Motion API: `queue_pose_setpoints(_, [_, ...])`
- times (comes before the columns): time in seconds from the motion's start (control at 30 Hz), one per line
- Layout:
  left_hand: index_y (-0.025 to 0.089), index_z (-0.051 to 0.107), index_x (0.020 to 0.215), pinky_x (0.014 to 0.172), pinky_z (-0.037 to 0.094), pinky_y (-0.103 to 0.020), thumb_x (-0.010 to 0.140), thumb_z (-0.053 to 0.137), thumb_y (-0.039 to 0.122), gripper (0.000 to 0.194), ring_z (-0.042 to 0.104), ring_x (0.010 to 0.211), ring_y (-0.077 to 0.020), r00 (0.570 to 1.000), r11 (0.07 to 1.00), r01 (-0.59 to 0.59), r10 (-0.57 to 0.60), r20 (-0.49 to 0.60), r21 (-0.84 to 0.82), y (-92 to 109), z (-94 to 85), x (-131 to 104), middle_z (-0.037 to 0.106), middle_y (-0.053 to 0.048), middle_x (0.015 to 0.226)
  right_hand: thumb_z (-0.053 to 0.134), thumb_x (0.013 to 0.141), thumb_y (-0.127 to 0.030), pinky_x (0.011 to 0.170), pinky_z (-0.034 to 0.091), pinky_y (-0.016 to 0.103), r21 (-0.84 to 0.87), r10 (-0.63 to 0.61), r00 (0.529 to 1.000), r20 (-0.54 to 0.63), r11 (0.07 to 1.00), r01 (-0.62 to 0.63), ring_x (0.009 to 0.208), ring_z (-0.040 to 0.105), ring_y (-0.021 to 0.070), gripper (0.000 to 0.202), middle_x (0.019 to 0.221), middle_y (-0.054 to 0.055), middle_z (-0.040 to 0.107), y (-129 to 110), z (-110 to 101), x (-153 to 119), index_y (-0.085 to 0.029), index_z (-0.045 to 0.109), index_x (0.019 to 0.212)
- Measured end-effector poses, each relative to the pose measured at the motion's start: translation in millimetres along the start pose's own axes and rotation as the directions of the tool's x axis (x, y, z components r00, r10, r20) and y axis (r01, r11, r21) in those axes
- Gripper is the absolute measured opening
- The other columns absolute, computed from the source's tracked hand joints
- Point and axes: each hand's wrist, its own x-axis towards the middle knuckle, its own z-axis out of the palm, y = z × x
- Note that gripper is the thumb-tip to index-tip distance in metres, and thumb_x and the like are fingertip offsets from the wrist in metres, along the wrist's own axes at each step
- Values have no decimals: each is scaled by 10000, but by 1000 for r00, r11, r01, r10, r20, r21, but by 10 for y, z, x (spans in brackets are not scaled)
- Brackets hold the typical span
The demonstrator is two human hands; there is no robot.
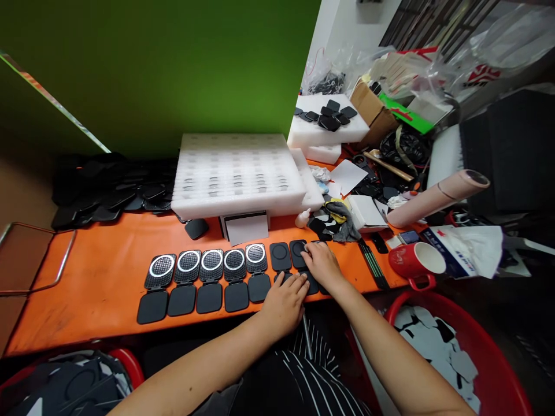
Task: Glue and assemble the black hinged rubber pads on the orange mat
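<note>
A row of hinged pairs of black square pads lies unfolded along the front of the orange table. My left hand (285, 301) rests over the lower square of a pair, palm down, fingers stretched out and slightly apart. Beside it, my right hand (321, 264) touches the upper black square pad (298, 253) with bent fingertips; its fingers are partly apart. That upper pad and its neighbour (280, 256) show a faint ring. Several pairs to the left have a grid-patterned upper square (211, 265) with a white ring. Part of another pair is hidden beneath my right forearm.
White foam blocks (238, 199) stand behind the row, with black pads piled (108, 196) to their left. A small white bottle (303, 218), cloths (342, 222) and a red mug (411, 261) are at right. Red tubs (498, 370) stand below the table edge.
</note>
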Motion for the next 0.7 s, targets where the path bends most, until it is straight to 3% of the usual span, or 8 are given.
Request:
queue_pose_setpoints(0.17, [140,408,1349,1073,223,-436,876,436,323,508,367,1280,-245,1000,1000,-18,18,-5,-24,-3,-12,-9,419,-91,1417,514,874,-367,737,349,340,-110,173,981,-88,977,-182,893,523,251,203,950,94,636,-42,41,167,-192,563,964])
queue_pose_setpoints(0.23, [131,400,1352,1071,231,-443,870,452,328,524,369,1279,-252,1000,999,-23,23,2,-33,-7,-28,1,419,-104,1414,475,896,-300,759,350,339,-107,137,984,-116,983,-149,900,520,246,161,945,98,637,-147,81,250,-186,576,949])
queue_pose_setpoints(0.3, [115,411,1338,1068,243,-460,850,491,348,547,394,1255,-269,1000,998,-26,26,8,-50,-14,-46,21,457,-124,1378,440,909,-255,793,354,325,-54,17,993,-118,998,-24,916,518,232,172,947,92,636,-326,117,339,-186,597,918])
queue_pose_setpoints(0.37, [96,437,1309,1070,251,-472,822,537,358,562,424,1222,-283,1000,996,-30,30,4,-79,-21,-68,35,510,-141,1315,443,911,-287,815,363,307,41,-51,992,-113,998,56,937,522,218,201,980,86,634,-541,141,444,-183,606,965])
queue_pose_setpoints(0.47, [97,458,1284,1078,260,-470,797,580,326,552,428,1218,-284,999,989,-35,31,-28,-144,-27,-122,-4,524,-146,1287,520,862,-413,791,384,321,104,28,998,-61,994,-22,950,533,239,288,998,92,635,-809,155,629,-184,619,1007])
queue_pose_setpoints(0.57, [158,489,1257,1078,274,-466,797,586,282,486,421,1231,-268,996,969,-43,23,-87,-241,-59,-223,-132,487,-122,1330,570,822,-426,747,393,333,63,72,997,10,995,-73,904,550,255,244,915,85,648,-912,156,772,-197,652,829])
queue_pose_setpoints(0.63, [205,546,1199,1054,312,-455,798,579,250,405,443,1212,-260,990,935,-10,-40,-136,-354,-131,-313,-233,492,-95,1330,563,832,-379,726,398,323,61,48,999,4,997,-48,857,565,240,213,861,73,650,-891,160,802,-200,644,749])
queue_pose_setpoints(0.7, [226,610,1116,1013,359,-440,804,561,237,316,489,1164,-256,960,845,90,-214,-179,-528,-258,-411,-308,551,-86,1265,536,853,-346,706,409,306,101,-2,999,-53,995,8,805,575,216,210,808,59,645,-826,166,767,-202,636,736])
